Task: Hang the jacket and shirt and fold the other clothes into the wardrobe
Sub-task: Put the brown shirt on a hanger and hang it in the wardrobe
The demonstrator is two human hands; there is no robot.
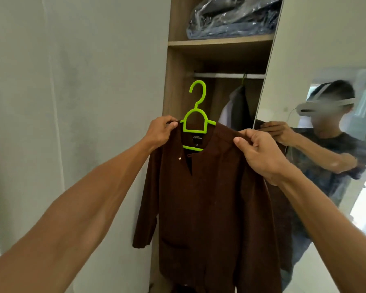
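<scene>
Right in front of the open wardrobe, a person holds up a brown shirt on a green hanger. The left hand pinches the shirt's one shoulder, its fingers curled over the cloth beside the hanger's arm. The right hand grips the other shoulder, with its fingers clenched on a fold of the fabric. The shirt hangs straight down between the two arms, sleeves loose at its sides, and covers the lower part of the opening.

The hanger's hook stands upright and free, just under the level of the rail and towards its left end; it is not on the rail. Bare rail runs from there to the right, where a dark jacket hangs from its own hanger, close to the edge of the mirrored door. That door bounds the opening on the right and reflects the person. On the left the wardrobe's side panel meets a pale wall.

Above the rail a shelf carries a plastic-wrapped bundle of blue cloth.
</scene>
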